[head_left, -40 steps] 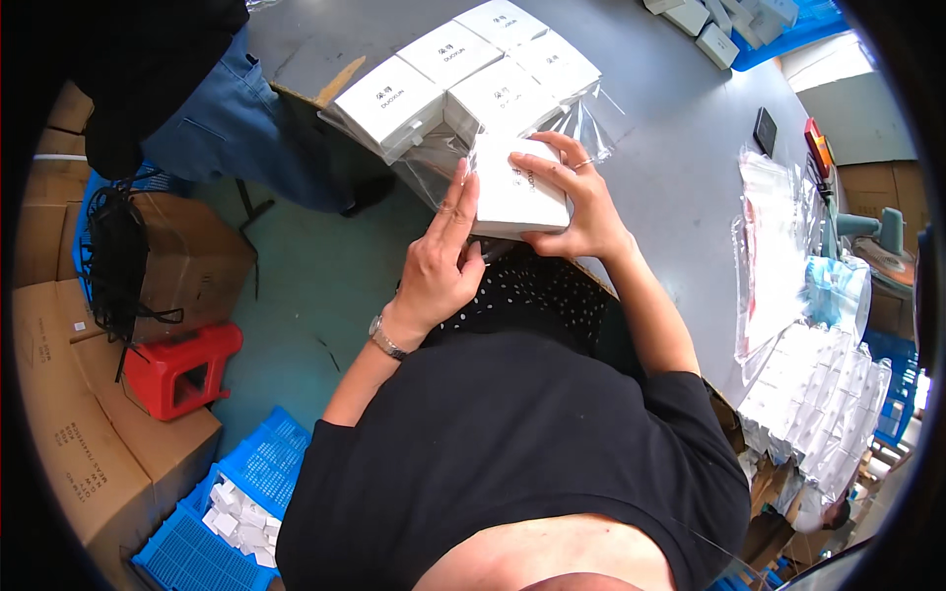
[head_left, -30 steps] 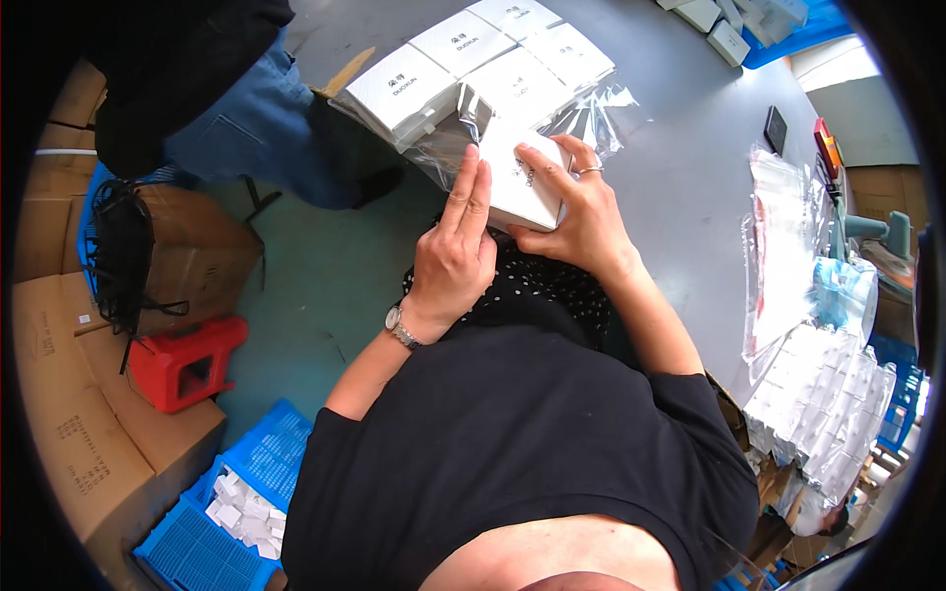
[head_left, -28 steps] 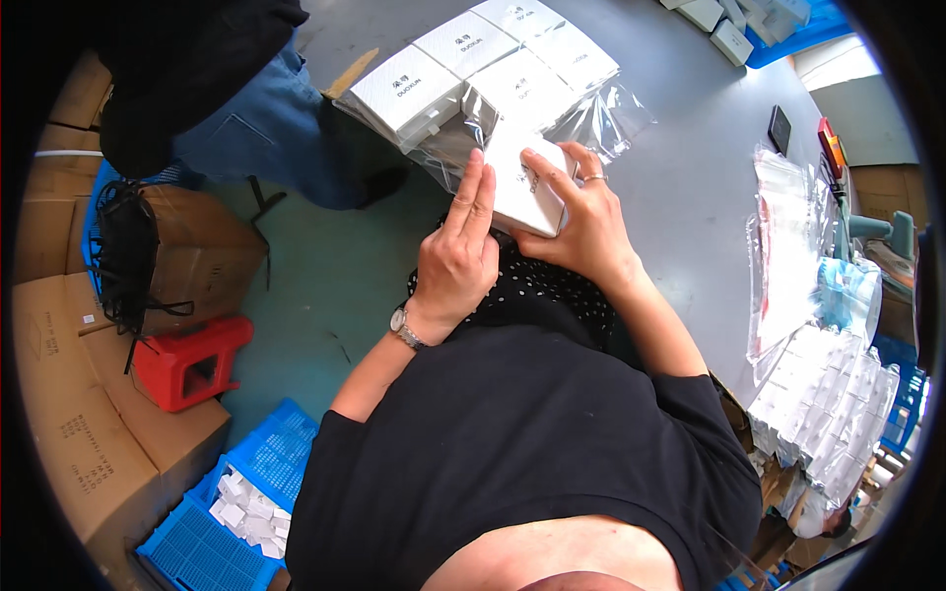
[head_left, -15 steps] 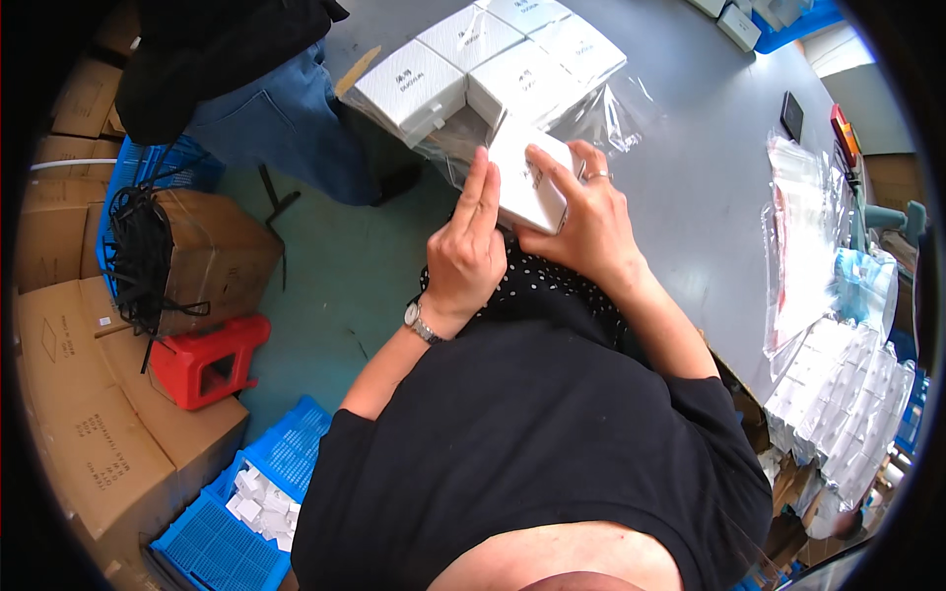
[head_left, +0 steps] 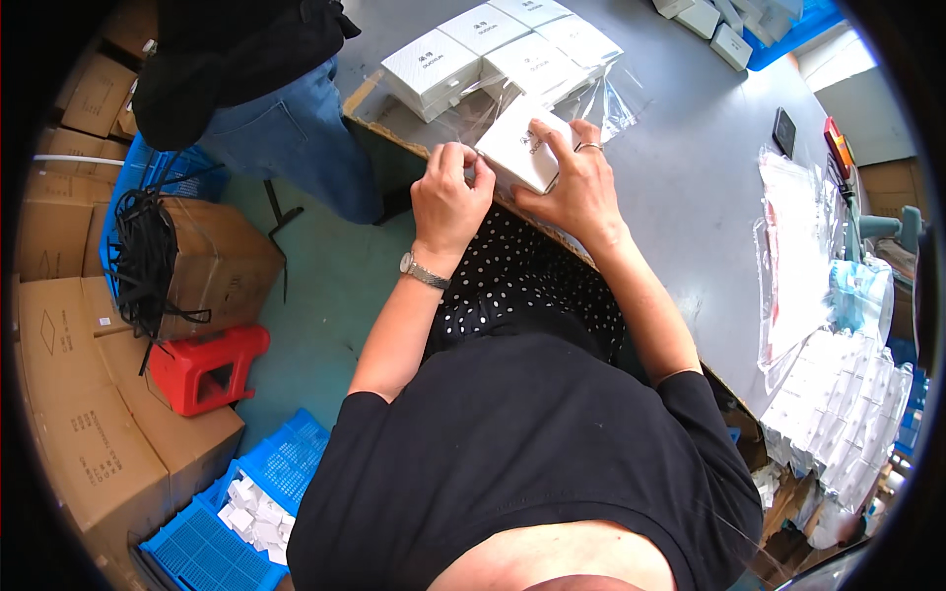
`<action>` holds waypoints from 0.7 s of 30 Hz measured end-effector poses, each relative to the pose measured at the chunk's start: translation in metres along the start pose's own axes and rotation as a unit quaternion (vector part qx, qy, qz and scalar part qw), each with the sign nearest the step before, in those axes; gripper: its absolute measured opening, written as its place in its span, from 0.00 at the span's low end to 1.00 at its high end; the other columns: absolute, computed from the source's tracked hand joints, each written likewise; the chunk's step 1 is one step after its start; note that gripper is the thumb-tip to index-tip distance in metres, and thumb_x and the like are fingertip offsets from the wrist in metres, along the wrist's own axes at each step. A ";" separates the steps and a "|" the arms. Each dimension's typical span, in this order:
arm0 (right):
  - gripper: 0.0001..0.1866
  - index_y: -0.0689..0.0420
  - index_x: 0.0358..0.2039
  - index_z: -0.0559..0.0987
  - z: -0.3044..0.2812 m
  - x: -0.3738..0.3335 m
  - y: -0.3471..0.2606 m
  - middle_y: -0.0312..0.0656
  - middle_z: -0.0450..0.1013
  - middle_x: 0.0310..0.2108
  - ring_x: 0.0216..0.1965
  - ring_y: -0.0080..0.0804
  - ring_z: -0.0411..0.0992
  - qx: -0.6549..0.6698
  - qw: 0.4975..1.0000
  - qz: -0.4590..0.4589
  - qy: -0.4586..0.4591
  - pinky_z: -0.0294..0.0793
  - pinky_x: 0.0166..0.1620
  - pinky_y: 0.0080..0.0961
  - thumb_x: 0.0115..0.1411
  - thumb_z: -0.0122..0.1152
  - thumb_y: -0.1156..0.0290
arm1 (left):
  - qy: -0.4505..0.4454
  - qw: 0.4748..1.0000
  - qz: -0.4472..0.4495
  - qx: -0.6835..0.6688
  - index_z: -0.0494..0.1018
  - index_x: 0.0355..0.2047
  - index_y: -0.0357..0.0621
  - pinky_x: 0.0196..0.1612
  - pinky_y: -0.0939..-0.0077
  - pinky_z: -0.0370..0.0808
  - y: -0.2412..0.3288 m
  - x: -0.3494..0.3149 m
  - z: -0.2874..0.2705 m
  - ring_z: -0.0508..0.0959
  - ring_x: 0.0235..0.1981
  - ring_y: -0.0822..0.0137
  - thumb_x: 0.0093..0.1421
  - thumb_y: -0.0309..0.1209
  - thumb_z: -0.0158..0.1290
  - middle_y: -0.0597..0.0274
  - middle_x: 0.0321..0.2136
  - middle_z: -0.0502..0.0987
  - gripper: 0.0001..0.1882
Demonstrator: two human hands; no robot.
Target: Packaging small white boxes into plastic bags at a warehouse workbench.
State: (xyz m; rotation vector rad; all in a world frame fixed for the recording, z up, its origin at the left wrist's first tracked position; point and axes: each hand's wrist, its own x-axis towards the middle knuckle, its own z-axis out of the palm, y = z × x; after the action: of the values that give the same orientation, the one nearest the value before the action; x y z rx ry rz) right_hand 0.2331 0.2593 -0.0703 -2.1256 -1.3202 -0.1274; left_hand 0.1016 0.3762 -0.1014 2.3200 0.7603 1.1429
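My right hand (head_left: pixel 581 192) grips a small white box (head_left: pixel 520 146) by its right side, thumb low and fingers over the top. This box lies tilted at the near table edge, at the mouth of a clear plastic bag (head_left: pixel 613 106). Several like white boxes (head_left: pixel 431 67) sit side by side in the bag just beyond. My left hand (head_left: pixel 451 192), a watch on its wrist, is closed in a pinch beside the box's left corner. It seems to hold the bag's thin edge, though the film is hard to see there.
Another person (head_left: pixel 276 108) stands at the table's left. On the grey table (head_left: pixel 690 197) lie a phone (head_left: pixel 784 131), flat plastic bags (head_left: pixel 793 246) and wrapped white packs (head_left: pixel 838 414). Cartons (head_left: pixel 89 433), a red stool (head_left: pixel 209 369) and blue crates (head_left: pixel 222 542) occupy the left floor.
My left hand's two outstretched fingers have curled into a pinch. The held box has shifted slightly forward, and the leftmost boxes in the bag have moved farther onto the table.
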 end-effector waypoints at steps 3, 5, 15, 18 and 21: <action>0.41 0.50 0.56 0.73 0.007 0.002 -0.004 0.62 0.62 0.52 0.47 0.61 0.71 -0.009 1.000 0.003 0.021 0.77 0.48 0.45 0.36 0.74 0.60 | -0.021 0.998 0.063 -0.014 0.69 0.26 0.41 0.25 0.62 0.74 0.011 -0.007 0.001 0.76 0.21 0.54 0.54 0.23 0.57 0.56 0.23 0.73 0.06; 0.42 0.51 0.58 0.71 0.007 0.004 -0.011 0.63 0.61 0.53 0.49 0.62 0.70 -0.007 1.000 0.021 0.017 0.75 0.50 0.46 0.39 0.74 0.58 | 0.009 0.997 0.059 -0.043 0.67 0.26 0.41 0.25 0.62 0.74 0.012 -0.010 0.006 0.77 0.23 0.53 0.55 0.22 0.56 0.55 0.23 0.73 0.07; 0.17 0.60 0.37 0.76 0.009 -0.015 0.040 0.50 0.73 0.41 0.44 0.50 0.72 0.099 0.986 -0.130 -0.022 0.73 0.48 0.41 0.47 0.67 0.68 | -0.120 0.991 -0.055 -0.015 0.69 0.25 0.41 0.26 0.55 0.74 0.001 -0.025 0.003 0.78 0.24 0.46 0.58 0.31 0.55 0.51 0.21 0.76 0.09; 0.05 0.59 0.27 0.78 0.035 0.001 0.015 0.46 0.75 0.27 0.34 0.46 0.74 0.124 0.973 -0.188 -0.041 0.74 0.41 0.37 0.52 0.62 0.72 | -0.080 0.994 -0.052 -0.056 0.70 0.24 0.40 0.26 0.56 0.74 0.002 -0.023 0.002 0.77 0.22 0.47 0.57 0.27 0.54 0.51 0.20 0.76 0.07; 0.05 0.59 0.26 0.78 0.045 0.006 0.006 0.45 0.75 0.26 0.34 0.46 0.74 0.140 0.975 -0.163 -0.053 0.74 0.41 0.35 0.53 0.62 0.71 | -0.086 0.993 -0.068 -0.052 0.72 0.22 0.38 0.24 0.68 0.73 -0.016 -0.020 -0.010 0.77 0.17 0.60 0.56 0.26 0.56 0.55 0.17 0.76 0.08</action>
State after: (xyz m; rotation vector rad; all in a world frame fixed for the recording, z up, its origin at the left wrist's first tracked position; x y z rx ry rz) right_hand 0.2305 0.2868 -0.1067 -1.6899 -1.6380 0.0382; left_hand 0.0792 0.3768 -0.1172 2.2080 0.7632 0.8897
